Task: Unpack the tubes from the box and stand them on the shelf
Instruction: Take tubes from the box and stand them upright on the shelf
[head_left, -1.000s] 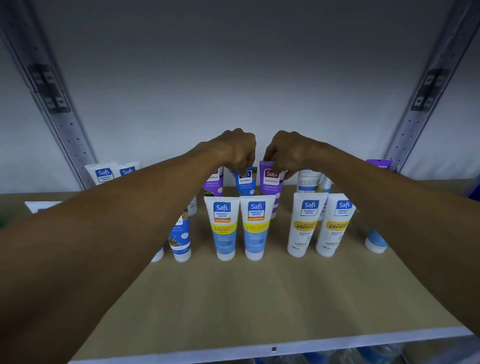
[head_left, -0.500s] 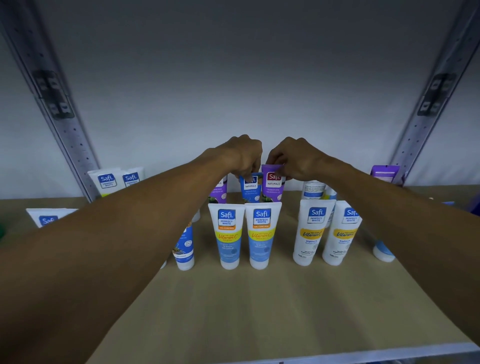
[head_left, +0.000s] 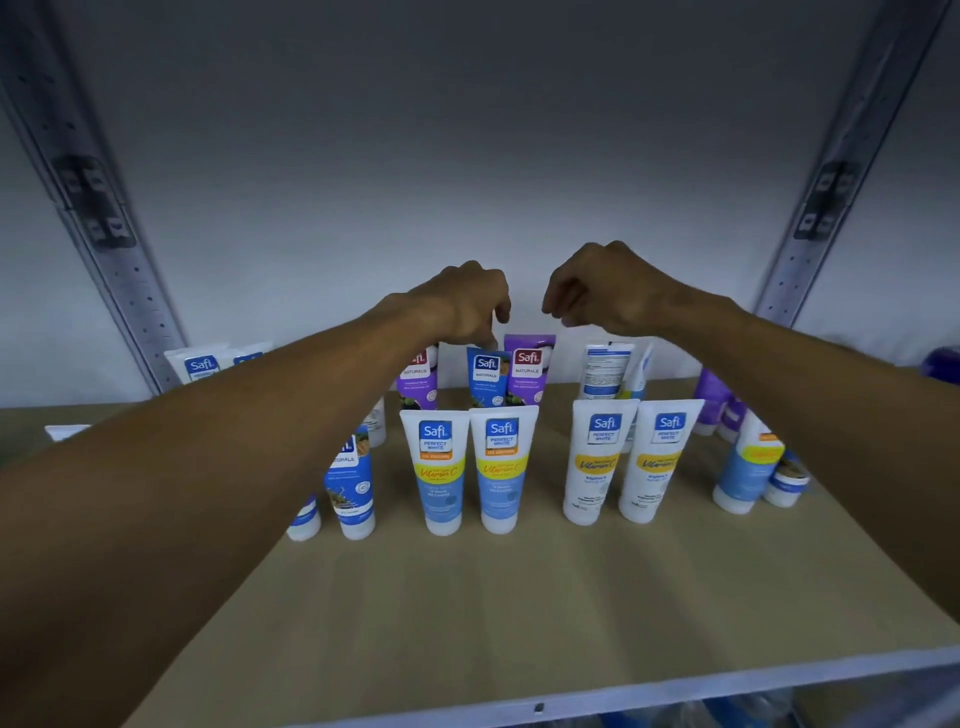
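Note:
Several Safi tubes stand cap-down on the tan shelf (head_left: 519, 597). In the back row a blue tube (head_left: 487, 375) stands beside a purple tube (head_left: 529, 366). My left hand (head_left: 457, 306) hovers right over the blue tube, its lower fingertips at the tube's top edge; whether they pinch it is hidden. My right hand (head_left: 608, 291) is raised above the purple tube, fingers loosely curled, apart and holding nothing. In front stand two blue-and-white Vitamin C tubes (head_left: 470, 467) and two white Vitamin C tubes (head_left: 631, 460). No box is in view.
More tubes stand at the left (head_left: 349, 483) under my left forearm, at the back left (head_left: 202, 364) and at the right (head_left: 748, 467). Slotted metal uprights (head_left: 135, 291) (head_left: 810, 228) flank the shelf. A white front lip (head_left: 675, 680) edges the shelf.
My right hand has let go of the purple tube's top and lifted above it. My left hand stays at the blue tube. The view has shifted slightly.

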